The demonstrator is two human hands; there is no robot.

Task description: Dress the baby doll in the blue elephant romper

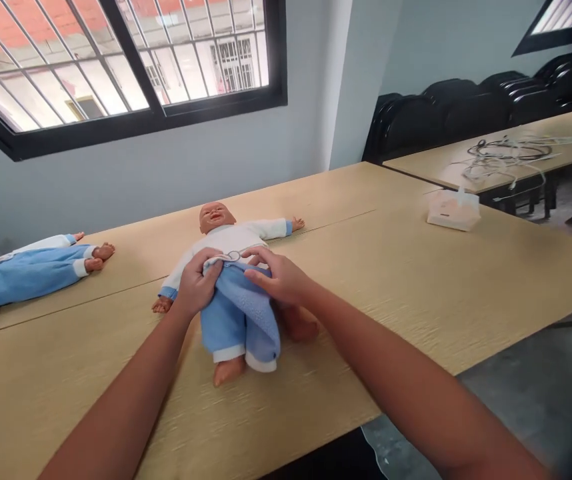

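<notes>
A baby doll [219, 219] in a white top lies on its back on the wooden table [416, 293], head away from me. Its blue trousers [239, 320] are half on: one leg is in a trouser leg, and the other trouser leg hangs empty beside a bare leg [299, 325]. My left hand [197, 283] is closed on the waistband at the doll's belly. My right hand [279, 275] pinches the same waistband from the other side.
A second doll [31, 270] in blue trousers lies at the left end of the table. A white box [453, 209] sits at the far right. Another table [511, 150] behind carries tangled cables, with black chairs [466, 100] stacked along the wall.
</notes>
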